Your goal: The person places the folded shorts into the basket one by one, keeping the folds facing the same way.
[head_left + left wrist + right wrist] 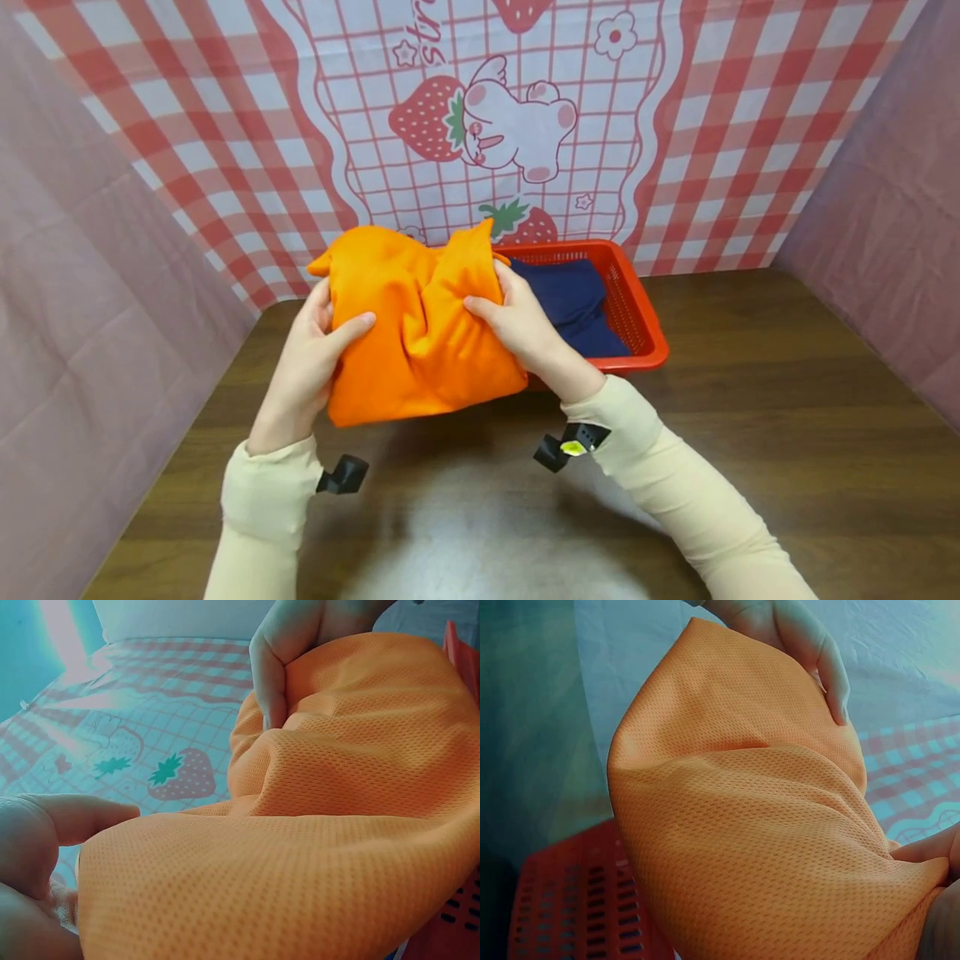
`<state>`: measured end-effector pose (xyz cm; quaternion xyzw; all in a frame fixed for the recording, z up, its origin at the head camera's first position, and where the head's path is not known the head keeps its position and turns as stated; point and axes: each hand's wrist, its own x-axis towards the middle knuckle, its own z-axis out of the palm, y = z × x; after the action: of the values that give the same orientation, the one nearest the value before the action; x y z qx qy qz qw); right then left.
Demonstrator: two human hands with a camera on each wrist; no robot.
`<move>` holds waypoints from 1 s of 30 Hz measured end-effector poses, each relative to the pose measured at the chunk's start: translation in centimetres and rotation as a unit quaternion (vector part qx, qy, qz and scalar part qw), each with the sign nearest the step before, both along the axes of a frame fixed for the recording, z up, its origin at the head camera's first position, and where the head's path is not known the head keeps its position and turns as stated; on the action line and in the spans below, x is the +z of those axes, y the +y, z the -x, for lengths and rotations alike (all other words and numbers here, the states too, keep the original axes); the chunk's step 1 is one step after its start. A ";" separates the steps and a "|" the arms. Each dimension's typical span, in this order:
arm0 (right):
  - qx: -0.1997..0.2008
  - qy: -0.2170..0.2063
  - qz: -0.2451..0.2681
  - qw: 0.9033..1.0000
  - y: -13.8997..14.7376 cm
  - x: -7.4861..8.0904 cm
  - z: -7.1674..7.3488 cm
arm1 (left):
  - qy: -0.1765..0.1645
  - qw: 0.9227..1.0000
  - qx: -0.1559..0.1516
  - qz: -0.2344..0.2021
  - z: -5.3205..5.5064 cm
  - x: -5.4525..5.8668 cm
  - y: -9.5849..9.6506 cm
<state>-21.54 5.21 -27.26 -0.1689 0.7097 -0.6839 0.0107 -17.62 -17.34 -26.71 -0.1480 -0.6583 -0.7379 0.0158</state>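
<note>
An orange piece of mesh fabric [405, 367], folded into a rough rectangle, is held up in front of the basket by both hands. My left hand [303, 358] grips its left side, thumb on the near face and fingers behind. At the opposite side my right hand [525, 321] pinches the cloth, its thumb pressing in a crease. Soft folds gather across the middle of the fabric [742, 825]. Behind it stands a red plastic basket [647, 321] with slotted walls, its left part hidden by the orange cloth. Dark blue folded cloth [566, 296] lies inside the basket.
The wooden table [750, 400] reaches from the basket to the near edge of view. A red-and-white checked cloth with strawberry prints [720, 125] hangs at the back. Pinkish fabric walls [97, 292] close off both sides.
</note>
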 end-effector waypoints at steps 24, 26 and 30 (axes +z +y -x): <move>-0.044 0.001 -0.039 0.998 4.2 1.5 2.6 | -0.014 0.989 -0.100 -0.105 4.6 -0.3 2.3; -0.051 0.005 -0.037 0.998 4.6 1.5 2.9 | -0.012 0.989 -0.103 -0.105 5.1 -0.3 2.5; -0.062 0.016 -0.028 0.998 5.3 1.6 3.5 | -0.003 0.990 -0.102 -0.099 6.1 -0.1 3.0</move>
<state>-25.03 10.50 -25.62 -0.1353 0.7380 -0.6600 -0.0381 -23.70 -14.37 -26.83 -0.2101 -0.5636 -0.7975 -0.0465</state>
